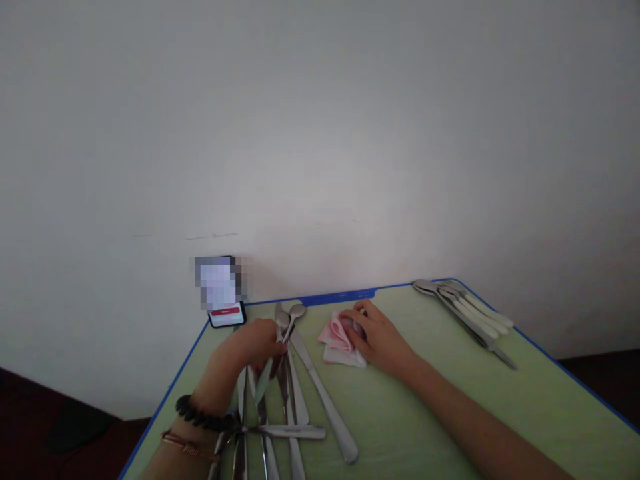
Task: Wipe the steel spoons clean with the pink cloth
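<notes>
My left hand (260, 341) is closed over a loose pile of metal cutlery, its fingertips pinching a small spoon (297, 311) by the handle. Beneath and around that hand lie several table knives and other pieces, including a knife (327, 400) slanting to the right and a handle (295, 432) lying crosswise. A second spoon bowl (283, 320) shows beside the fingers. My right hand (375, 333) has its fingers curled around a folded pink and white cloth (340, 337) resting on the table. Parts of the pile are hidden by my left hand and wrist.
The green table (425, 427) has a blue edge and stands against a pale wall (320, 147). A phone (227, 317) leans at the back left corner. At the back right lies a group of spoons (425, 287) and white-handled cutlery (480, 317).
</notes>
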A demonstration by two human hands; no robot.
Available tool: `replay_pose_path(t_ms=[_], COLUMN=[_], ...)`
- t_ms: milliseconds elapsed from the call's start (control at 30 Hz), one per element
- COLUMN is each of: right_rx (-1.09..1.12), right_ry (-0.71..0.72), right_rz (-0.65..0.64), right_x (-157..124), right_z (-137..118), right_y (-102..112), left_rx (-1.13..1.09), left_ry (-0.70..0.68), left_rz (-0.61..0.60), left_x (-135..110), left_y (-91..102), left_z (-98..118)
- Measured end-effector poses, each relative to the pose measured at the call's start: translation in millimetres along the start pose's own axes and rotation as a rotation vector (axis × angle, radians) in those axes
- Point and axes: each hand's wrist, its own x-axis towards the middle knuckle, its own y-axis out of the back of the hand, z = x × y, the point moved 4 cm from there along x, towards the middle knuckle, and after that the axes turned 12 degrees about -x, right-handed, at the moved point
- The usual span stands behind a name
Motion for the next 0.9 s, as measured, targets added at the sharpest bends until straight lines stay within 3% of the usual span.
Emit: replay_pose_path(t_ms=[133, 333, 433, 500, 600, 700, 767, 900], right_rx=[0.014, 0.012, -0.025, -0.068, -0.05, -0.013, -0.01, -0.072], right_ry=[-0.001, 0.006, 0.026, 0.058, 0.237, 0.457, 0.528, 0.518], right_rz=[-0.02, -0.047, 0.004, 0.079, 0.103, -0.081, -0.218, -0.363], right_x=[0.8, 3.5, 3.2, 0.2, -9.9, -23.0, -29.5, -30.8], right_z=[-0.6, 1.3, -2.5, -12.9, -45.4, -83.9, -101.9, -114.3], right_y=[0.2, -2.0, 3.0, 10.1, 17.0, 12.2, 6.3, 0.7], left_rx=[-0.05, -0.086, -0.073, -0.05, -0.025, -0.023, -0.025, -0.021], left_ry=[-0.038, -0.063, -0.035, -0.014, 0.0, -0.019, -0.034, -0.061], left_rz=[-0.126, -0.084, -0.082, -0.059, -0.026, -0.027, -0.026, -0.017], left_x=[-4.4, -9.3, -9.0, -8.5, -8.2, -8.2, -8.4, -8.9], left_y=[0.6, 13.4, 12.3, 11.9, 12.6, 12.8, 12.8, 13.1], left_z=[0.3, -1.7, -3.8, -4.8, -5.4, -4.9, -4.3, -2.8])
